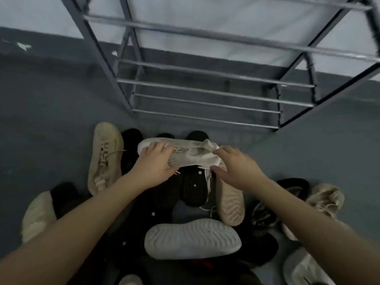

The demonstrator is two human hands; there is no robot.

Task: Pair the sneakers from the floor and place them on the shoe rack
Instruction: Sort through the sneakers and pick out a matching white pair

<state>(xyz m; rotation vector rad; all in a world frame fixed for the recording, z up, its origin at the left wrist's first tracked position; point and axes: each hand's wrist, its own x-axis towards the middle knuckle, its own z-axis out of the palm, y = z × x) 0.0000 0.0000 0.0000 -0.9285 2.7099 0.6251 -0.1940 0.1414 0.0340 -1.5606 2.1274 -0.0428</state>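
Note:
A white knit sneaker (186, 154) lies sideways above the pile, toe to the left. My left hand (153, 164) grips its front part, fingers curled over the upper. My right hand (234, 167) holds its heel end, thumb under and fingers over the collar. A beige sneaker (106, 159) lies upright on the floor to the left. Another beige one (230, 202) lies sole-up below my right hand. A white sole (192, 238) faces up in the middle. The grey metal shoe rack (205, 101) stands just beyond, its rails bare.
Several black sneakers (193, 190) fill the centre of the pile. More beige shoes lie at the left (38, 215) and right (327, 197) edges. Grey floor (51, 110) spreads to the left of the rack, with a white wall behind.

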